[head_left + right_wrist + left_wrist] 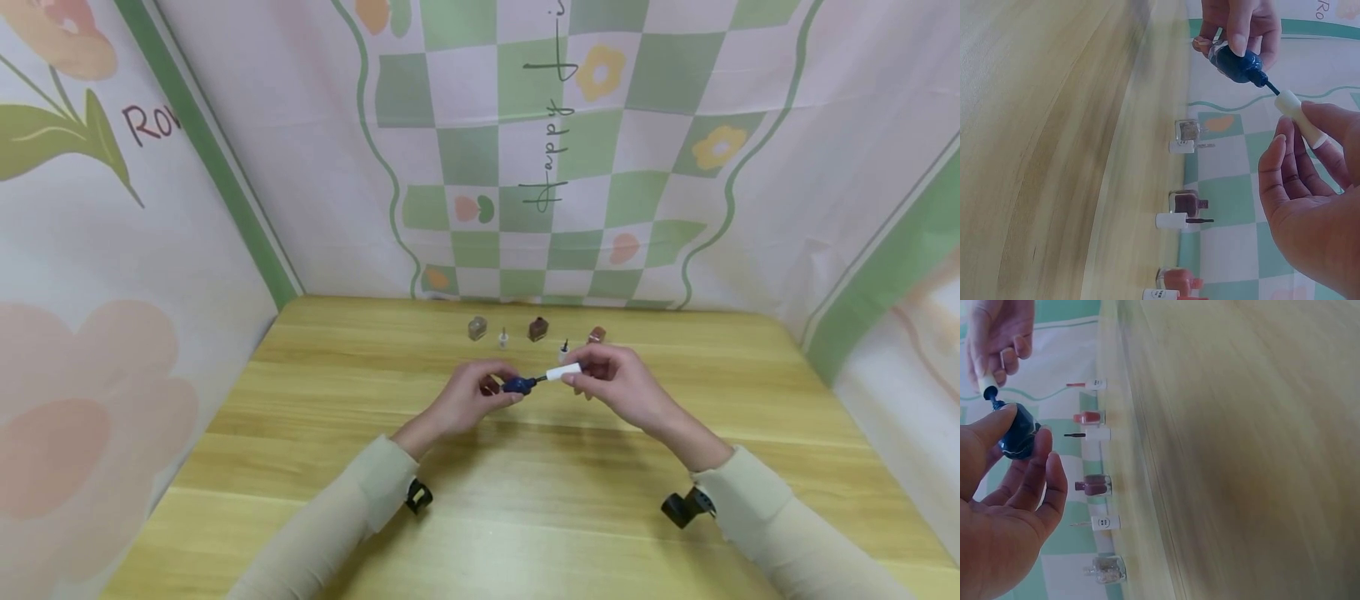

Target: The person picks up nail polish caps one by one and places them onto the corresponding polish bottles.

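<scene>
My left hand (468,396) pinches a dark blue nail polish bottle (1235,64) between thumb and fingers, its neck tipped toward the right hand. The white brush cap (564,372) is held by my right hand (618,385), between thumb and fingertips. Its dark brush stem (1273,88) spans the short gap between cap and bottle neck, with the brush's tip hidden at or inside the neck. Both hands are raised over the wooden table (480,517). Behind them stand an uncapped clear glittery bottle (1109,569), a brown bottle (1094,485) and a pinkish-red bottle (1089,417).
White brush caps stand upright with brushes upward: one (1105,522) by the glittery bottle, one (1098,434) by the brown bottle, one (1096,384) beyond the red bottle. A printed checkered cloth (525,167) hangs at the table's back edge.
</scene>
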A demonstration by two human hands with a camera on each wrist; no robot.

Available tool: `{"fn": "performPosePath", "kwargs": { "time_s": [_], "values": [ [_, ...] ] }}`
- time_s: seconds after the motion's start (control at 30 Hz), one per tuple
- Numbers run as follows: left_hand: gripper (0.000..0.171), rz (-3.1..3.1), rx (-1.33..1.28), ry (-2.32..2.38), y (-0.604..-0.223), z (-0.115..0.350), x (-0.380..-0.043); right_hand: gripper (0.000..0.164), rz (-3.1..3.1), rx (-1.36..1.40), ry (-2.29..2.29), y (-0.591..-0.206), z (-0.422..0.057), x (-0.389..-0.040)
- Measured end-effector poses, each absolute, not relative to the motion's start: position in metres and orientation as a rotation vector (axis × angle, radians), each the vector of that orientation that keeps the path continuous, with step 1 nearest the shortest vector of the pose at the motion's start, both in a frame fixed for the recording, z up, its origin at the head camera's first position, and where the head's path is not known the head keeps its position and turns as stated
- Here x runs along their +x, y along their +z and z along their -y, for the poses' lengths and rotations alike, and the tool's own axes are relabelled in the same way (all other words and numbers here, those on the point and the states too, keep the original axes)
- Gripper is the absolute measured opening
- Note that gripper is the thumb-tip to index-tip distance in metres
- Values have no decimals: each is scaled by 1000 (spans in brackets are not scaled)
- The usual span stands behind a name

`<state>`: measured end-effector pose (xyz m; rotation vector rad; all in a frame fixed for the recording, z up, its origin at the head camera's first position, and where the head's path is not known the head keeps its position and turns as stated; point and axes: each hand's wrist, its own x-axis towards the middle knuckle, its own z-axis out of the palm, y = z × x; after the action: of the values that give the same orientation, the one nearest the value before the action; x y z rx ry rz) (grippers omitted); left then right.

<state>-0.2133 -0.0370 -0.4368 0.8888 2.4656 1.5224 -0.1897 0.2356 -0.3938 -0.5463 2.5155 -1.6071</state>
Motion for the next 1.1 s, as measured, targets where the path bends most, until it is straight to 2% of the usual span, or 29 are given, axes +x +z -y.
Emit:
{"fn": "performPosePath", "kwargs": {
  "time_s": [1.1],
  "values": [
    [20,-2429,969,1528,-434,32,-210,19,-2530,-583,-1558,-399,-224,-189]
  ]
}}
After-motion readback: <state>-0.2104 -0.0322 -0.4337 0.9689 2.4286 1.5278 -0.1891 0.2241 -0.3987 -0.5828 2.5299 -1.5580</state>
